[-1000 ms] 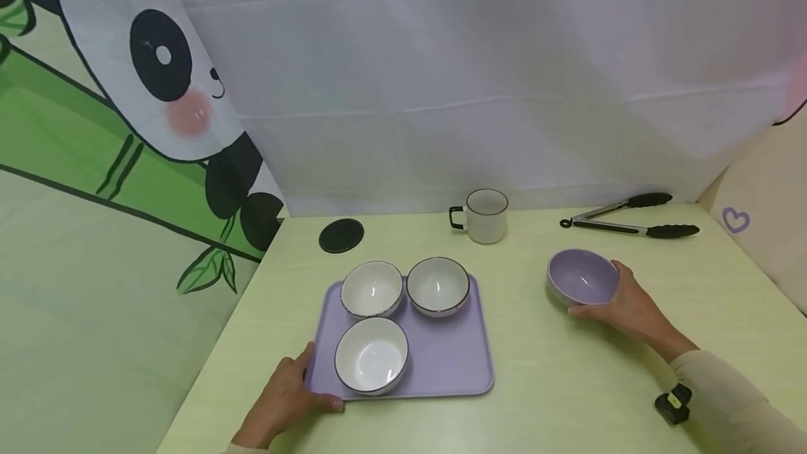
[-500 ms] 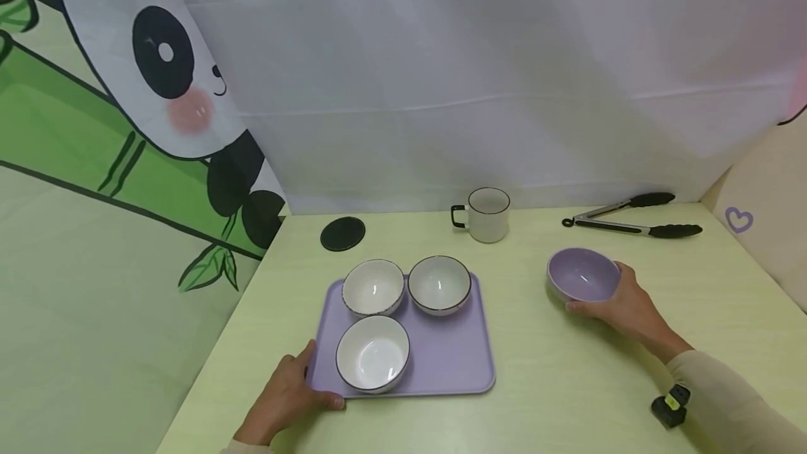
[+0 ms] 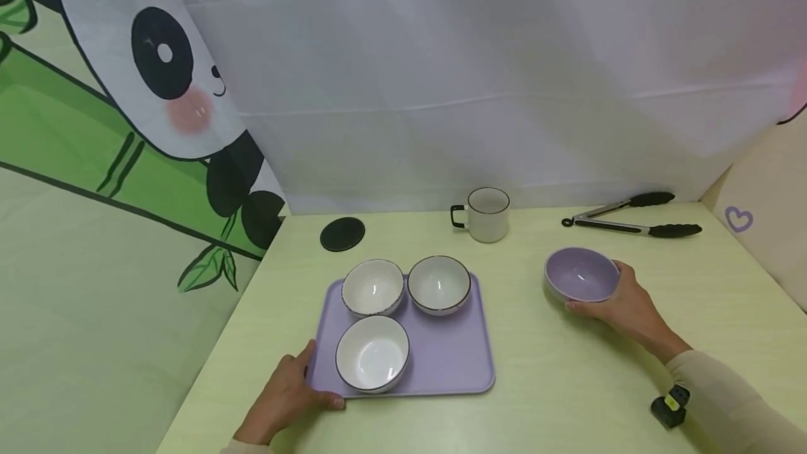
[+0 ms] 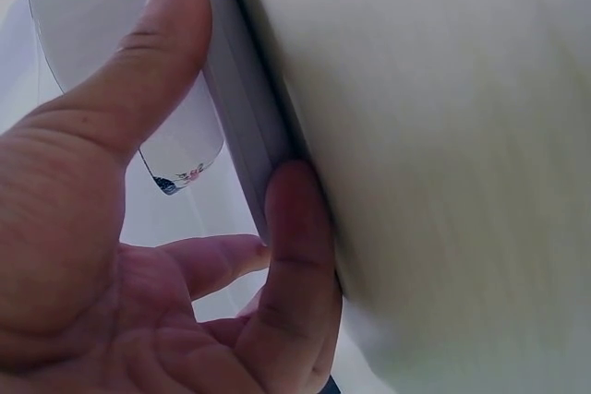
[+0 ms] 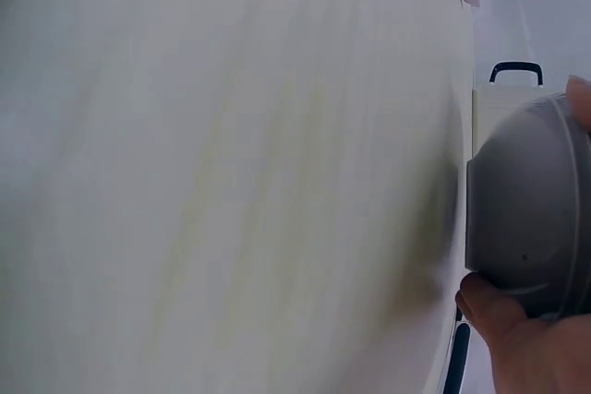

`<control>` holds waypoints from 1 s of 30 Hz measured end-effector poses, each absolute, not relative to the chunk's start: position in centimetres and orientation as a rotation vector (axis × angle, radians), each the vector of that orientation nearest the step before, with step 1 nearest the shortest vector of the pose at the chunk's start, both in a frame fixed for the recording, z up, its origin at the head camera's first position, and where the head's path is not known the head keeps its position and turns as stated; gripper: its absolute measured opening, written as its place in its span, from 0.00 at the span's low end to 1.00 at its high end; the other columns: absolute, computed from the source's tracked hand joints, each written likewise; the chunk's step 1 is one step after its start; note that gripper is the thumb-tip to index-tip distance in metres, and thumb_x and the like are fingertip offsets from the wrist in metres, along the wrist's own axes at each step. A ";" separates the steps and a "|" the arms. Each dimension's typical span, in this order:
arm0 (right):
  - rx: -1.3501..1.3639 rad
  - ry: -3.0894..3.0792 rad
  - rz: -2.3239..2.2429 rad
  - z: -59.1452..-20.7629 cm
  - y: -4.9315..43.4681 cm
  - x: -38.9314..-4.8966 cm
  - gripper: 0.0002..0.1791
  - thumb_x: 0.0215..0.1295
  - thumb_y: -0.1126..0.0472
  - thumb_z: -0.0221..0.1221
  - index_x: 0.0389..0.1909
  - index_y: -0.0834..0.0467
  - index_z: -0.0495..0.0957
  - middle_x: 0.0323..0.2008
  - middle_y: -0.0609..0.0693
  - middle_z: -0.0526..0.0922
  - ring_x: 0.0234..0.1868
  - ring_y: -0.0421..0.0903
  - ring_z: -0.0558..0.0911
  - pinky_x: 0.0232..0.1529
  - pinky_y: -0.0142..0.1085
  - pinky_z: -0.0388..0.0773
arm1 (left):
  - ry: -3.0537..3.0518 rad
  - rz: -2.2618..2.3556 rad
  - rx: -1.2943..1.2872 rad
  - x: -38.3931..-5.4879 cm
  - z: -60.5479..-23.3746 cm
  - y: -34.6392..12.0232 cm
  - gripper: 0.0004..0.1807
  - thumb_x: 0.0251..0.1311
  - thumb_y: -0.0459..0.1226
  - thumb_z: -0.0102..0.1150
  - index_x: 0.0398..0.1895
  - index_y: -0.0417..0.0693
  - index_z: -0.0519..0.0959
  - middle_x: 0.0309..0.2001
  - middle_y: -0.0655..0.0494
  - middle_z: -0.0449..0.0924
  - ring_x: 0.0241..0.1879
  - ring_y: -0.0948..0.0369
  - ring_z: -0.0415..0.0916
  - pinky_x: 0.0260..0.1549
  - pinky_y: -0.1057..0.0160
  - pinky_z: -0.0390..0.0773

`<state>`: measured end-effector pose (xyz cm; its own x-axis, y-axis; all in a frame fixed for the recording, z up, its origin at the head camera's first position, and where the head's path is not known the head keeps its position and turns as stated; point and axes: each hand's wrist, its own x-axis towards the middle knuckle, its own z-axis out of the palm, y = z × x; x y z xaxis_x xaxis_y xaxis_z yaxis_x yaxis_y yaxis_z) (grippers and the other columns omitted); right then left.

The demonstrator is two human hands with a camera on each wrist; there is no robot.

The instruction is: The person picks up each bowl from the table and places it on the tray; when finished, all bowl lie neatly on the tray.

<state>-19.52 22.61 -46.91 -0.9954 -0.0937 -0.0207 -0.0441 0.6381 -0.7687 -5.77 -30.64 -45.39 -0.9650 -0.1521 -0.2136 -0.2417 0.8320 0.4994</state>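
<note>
A lilac rectangular tray (image 3: 450, 363) lies on the table, with my left hand (image 3: 284, 391) gripping its near left corner. In the left wrist view the thumb and fingers (image 4: 300, 228) meet the tray's edge. Three white dark-rimmed bowls stand on it: back left (image 3: 373, 288), back right (image 3: 439, 286) and front left (image 3: 373, 354). Right of the tray, my right hand (image 3: 624, 310) holds a purple bowl (image 3: 581, 274) by its right side, thumb toward the front. The right wrist view shows this bowl (image 5: 526, 209) at the table surface; whether it touches is unclear.
Behind the tray are a black round disc (image 3: 342, 234) and a white mug (image 3: 488, 215) with a black handle. Black-tipped tongs (image 3: 630, 219) lie at the back right. A small black object (image 3: 670, 408) is by the right sleeve. A fabric backdrop (image 3: 441, 90) hangs behind the table.
The purple bowl in my right hand has shifted very slightly left. My left hand keeps its place at the tray corner, and the white bowls have not moved on the tray.
</note>
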 end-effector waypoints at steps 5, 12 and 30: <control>-0.124 2.814 -1.343 -46.9 22.6 -19.4 0.69 0.51 0.46 0.76 0.74 0.76 0.38 0.62 0.79 0.60 0.59 0.72 0.67 0.54 0.62 0.66 | 2.840 0.820 -0.315 -5.7 -45.5 -30.6 0.74 0.25 0.56 0.86 0.74 0.28 0.57 0.48 0.38 0.71 0.45 0.50 0.70 0.53 0.43 0.71; -0.150 2.829 -1.410 -46.3 22.1 -19.0 0.68 0.50 0.46 0.77 0.75 0.73 0.40 0.63 0.77 0.61 0.60 0.71 0.67 0.53 0.61 0.65 | 2.840 0.827 -0.311 -5.7 -45.4 -30.6 0.73 0.25 0.55 0.86 0.74 0.28 0.56 0.48 0.37 0.71 0.44 0.50 0.69 0.53 0.43 0.71; -0.274 2.781 -1.510 -44.4 19.0 -17.5 0.65 0.48 0.51 0.79 0.75 0.69 0.44 0.65 0.71 0.63 0.60 0.66 0.69 0.53 0.57 0.68 | 2.852 0.810 -0.313 -5.7 -45.4 -30.5 0.74 0.25 0.55 0.86 0.74 0.28 0.57 0.48 0.38 0.72 0.43 0.51 0.70 0.52 0.44 0.71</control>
<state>-17.48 19.04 -44.41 -0.9845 -0.1345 0.1129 -0.1679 0.5334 -0.8290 -5.72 -30.54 -45.37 -0.9652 -0.1562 -0.2097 -0.2431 0.8313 0.4999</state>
